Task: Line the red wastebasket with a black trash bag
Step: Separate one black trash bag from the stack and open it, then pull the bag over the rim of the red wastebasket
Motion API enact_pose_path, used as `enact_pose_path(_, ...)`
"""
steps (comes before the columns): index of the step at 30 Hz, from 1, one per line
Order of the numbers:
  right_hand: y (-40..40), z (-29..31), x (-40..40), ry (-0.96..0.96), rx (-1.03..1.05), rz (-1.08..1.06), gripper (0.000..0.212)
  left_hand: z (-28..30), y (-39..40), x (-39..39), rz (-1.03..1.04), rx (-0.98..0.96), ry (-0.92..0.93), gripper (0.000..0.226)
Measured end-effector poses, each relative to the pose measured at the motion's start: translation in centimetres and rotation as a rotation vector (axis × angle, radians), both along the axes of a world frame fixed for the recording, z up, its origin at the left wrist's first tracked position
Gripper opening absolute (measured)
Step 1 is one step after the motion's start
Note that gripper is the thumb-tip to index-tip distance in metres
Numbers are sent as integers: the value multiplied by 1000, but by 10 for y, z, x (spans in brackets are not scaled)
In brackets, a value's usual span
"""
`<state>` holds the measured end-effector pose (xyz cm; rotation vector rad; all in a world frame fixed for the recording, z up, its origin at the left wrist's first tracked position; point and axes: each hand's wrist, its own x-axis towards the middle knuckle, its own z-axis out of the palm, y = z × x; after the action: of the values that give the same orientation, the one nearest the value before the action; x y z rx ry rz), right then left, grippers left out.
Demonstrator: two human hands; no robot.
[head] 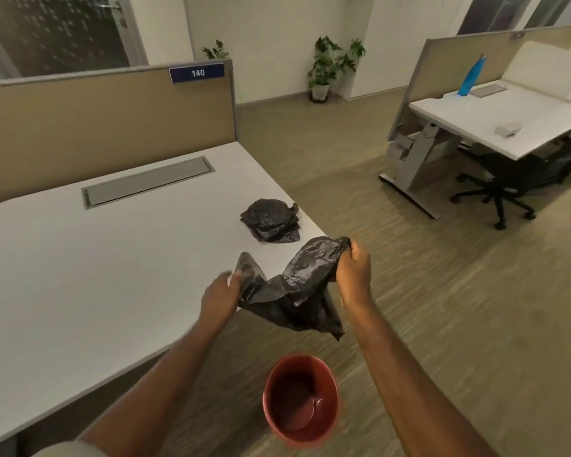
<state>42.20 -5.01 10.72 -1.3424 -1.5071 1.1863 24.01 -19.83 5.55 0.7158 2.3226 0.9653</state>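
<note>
A crumpled black trash bag (294,291) hangs in the air between my hands, just off the desk's corner. My left hand (220,296) grips its left edge, and my right hand (353,272) pinches its upper right edge. The bag's lower part droops down. Straight below, on the floor, stands the red wastebasket (300,400), round, with nothing inside and no liner.
A white desk (96,275) fills the left, with a pile of folded black bags (272,221) near its right edge and a beige partition behind. To the right are carpet floor, another desk (495,117) and a black office chair (505,183).
</note>
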Motion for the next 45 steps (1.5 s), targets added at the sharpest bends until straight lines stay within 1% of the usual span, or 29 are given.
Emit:
enact_pose_path(1,-2,-3,2,-54,27,11,29,9,-4,12,23,160,113,51)
enact_pose_path(2,-4,-6,4,-112,42,26,29,22,-7,26,5,319,195,47)
enact_pose_path(3,-7,-8,5,-167,64,34,29,35,-9,39,-78,422,246,46)
enact_pose_path(4,-10,-10,6,-215,94,36,29,44,-7,49,-214,436,275,48)
enact_pose_path(6,-16,-11,7,-298,149,42,27,47,0,64,-514,249,379,53)
enact_pose_path(7,-19,-11,8,-338,166,54,27,42,3,67,-613,145,436,51)
enact_pose_path(8,-24,-9,8,-379,178,80,27,35,5,68,-657,70,465,44)
enact_pose_path(10,-31,-10,13,-478,199,150,25,24,5,68,-654,32,407,25)
enact_pose_path(11,-33,-11,17,-530,214,181,24,18,4,66,-640,39,335,19)
enact_pose_path(12,-35,-12,22,-595,237,204,24,13,3,63,-626,46,237,17)
enact_pose_path(14,-39,-15,34,-757,294,217,23,6,2,56,-568,79,30,23)
enact_pose_path(15,-40,-17,42,-828,303,204,24,4,4,52,-526,98,-41,23)
enact_pose_path(17,-43,-21,55,-912,273,139,23,-3,10,49,-454,124,-113,17)
enact_pose_path(18,-47,-24,62,-897,235,91,21,-5,13,50,-434,139,-137,16)
enact_pose_path(19,-51,-28,68,-828,175,29,21,-8,17,53,-417,147,-154,18)
enact_pose_path(20,-59,-31,71,-725,101,-35,29,-9,21,58,-410,157,-164,20)
enact_pose_path(23,-86,-49,66,-382,-186,-160,88,-18,32,75,-418,156,-216,23)
enact_pose_path(24,-96,-56,60,-292,-296,-188,98,-22,35,81,-425,149,-245,24)
enact_pose_path(25,-104,-67,54,-189,-412,-209,94,-28,40,87,-434,142,-271,24)
enact_pose_path(27,-112,-92,42,83,-677,-212,58,-40,44,96,-458,133,-304,25)
enact_pose_path(28,-113,-106,38,194,-764,-220,43,-46,46,99,-465,124,-310,25)
enact_pose_path(29,-111,-122,36,275,-802,-257,35,-54,46,100,-465,105,-312,27)
enact_pose_path(31,-103,-151,38,327,-781,-367,25,-71,49,98,-461,65,-292,29)
enact_pose_path(33,-90,-179,48,227,-711,-438,23,-91,53,92,-439,21,-254,25)
enact_pose_path(34,-82,-192,55,112,-674,-439,25,-101,55,87,-422,0,-232,24)
enact_pose_path(37,-59,-226,80,-163,-584,-364,24,-133,61,76,-374,-59,-137,24)
enact_pose_path(41,-30,-261,108,-332,-539,-235,28,-183,72,68,-385,-116,-60,34)
enact_pose_path(45,-3,-309,124,-532,-507,-109,36,-234,81,66,-432,-177,-12,23)
